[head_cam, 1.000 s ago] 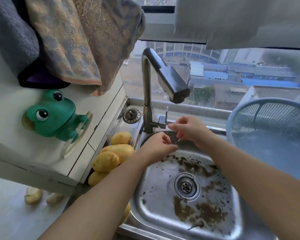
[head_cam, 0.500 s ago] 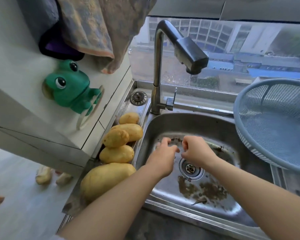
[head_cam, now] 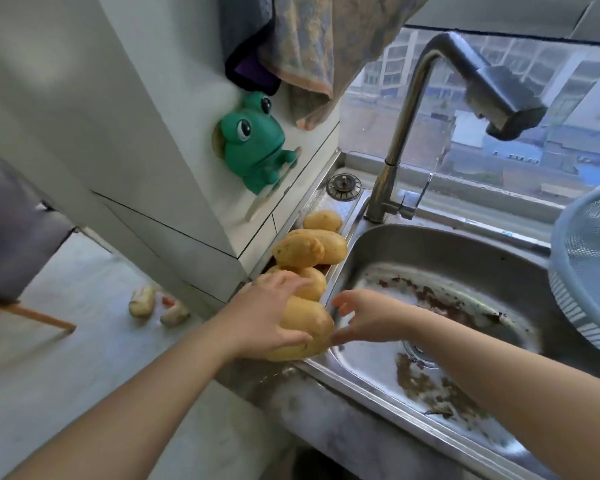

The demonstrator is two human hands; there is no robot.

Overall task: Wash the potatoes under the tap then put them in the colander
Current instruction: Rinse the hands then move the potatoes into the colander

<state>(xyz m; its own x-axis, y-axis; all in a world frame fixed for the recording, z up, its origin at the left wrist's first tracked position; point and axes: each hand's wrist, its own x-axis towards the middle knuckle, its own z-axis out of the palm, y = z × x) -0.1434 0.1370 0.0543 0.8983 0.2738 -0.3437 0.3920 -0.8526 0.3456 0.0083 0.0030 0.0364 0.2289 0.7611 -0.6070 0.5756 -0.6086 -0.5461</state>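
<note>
Item: step in hand, judged as pick-up of the next unwashed potato; no water was visible at the tap (head_cam: 506, 102). Your left hand (head_cam: 264, 317) was clamped over the nearest potato (head_cam: 309, 327), fingers curled across its top and thumb along its lower side. That potato, the largest, lay at the front end of the sink's left ledge, its right tip overhanging the sink (head_cam: 447, 258) rim. Your right hand (head_cam: 368, 317) hung spread and empty just beside that tip, over the basin's front-left corner; whether the thumb touched the skin could not be told. Remaining stock: a row of potatoes (head_cam: 312, 251) further back along the same ledge, toward the tap base. The colander (head_cam: 589, 271) stood at the sink's right edge, well apart from both hands. Next move, as judged: lift the potato over the rim, steady it with your right hand, open the tap, carry it under the spout.
</note>
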